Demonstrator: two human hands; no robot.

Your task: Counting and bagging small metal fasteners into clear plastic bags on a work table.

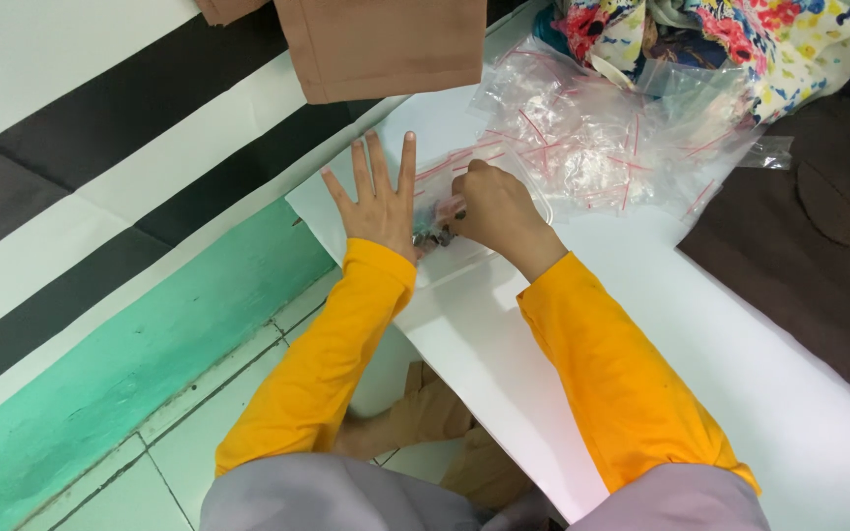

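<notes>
My left hand [378,195] lies flat with fingers spread on a small clear zip bag [437,169] with a red seal strip, on the white table [641,324]. My right hand [492,208] is curled beside it, fingertips pinching at several small dark metal pieces [435,236] lying between the two hands at the bag's edge. Whether the fingers hold a piece I cannot tell. Both arms wear yellow sleeves.
A heap of clear zip bags with red strips [592,138] lies just beyond the hands. Flowered cloth [720,34] is behind it, dark brown fabric [799,246] on the right, tan fabric [386,44] at the top. The table's left edge drops to a tiled floor [199,413] and a striped wall.
</notes>
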